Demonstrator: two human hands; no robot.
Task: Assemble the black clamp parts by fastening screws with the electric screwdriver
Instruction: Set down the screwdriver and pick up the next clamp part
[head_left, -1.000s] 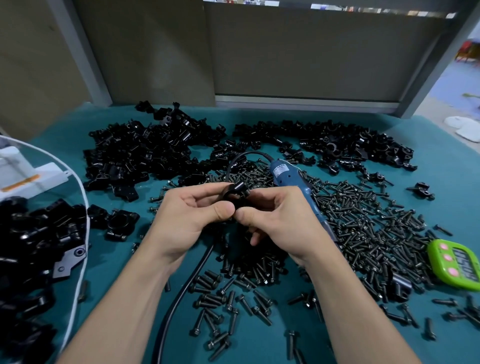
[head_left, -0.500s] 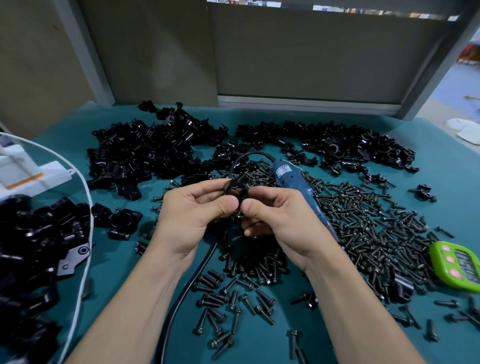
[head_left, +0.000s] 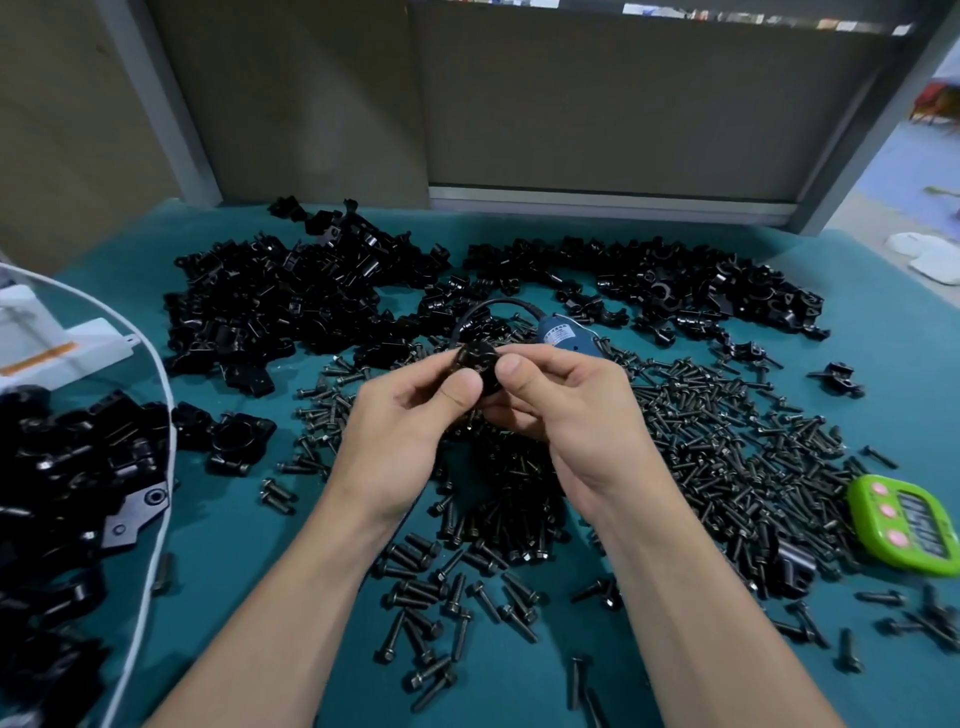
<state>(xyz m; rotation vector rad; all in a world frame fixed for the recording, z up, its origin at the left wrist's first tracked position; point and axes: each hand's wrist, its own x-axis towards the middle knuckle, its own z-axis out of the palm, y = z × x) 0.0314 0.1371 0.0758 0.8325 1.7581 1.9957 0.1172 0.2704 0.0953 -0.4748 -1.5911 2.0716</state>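
Both hands meet over the middle of the teal table and hold one small black clamp part (head_left: 475, 358) between them. My left hand (head_left: 410, 426) pinches it from the left with thumb and fingers. My right hand (head_left: 566, 410) pinches it from the right, thumb on top. Most of the part is hidden by my fingers. The blue electric screwdriver (head_left: 566, 338) lies on the table just behind my right hand, its black cable (head_left: 493, 306) curling away to the back. Loose black screws (head_left: 727, 441) cover the table under and to the right of my hands.
Two heaps of black clamp parts lie at the back left (head_left: 280, 306) and back right (head_left: 691, 280). A clear bag (head_left: 62, 493) with more black parts sits at the left edge. A green timer (head_left: 914, 525) lies at the right. A grey partition wall (head_left: 597, 104) closes the back.
Both hands have lifted the clamp part slightly up and away from me, and the fingers have shifted round it. The screwdriver has not moved.
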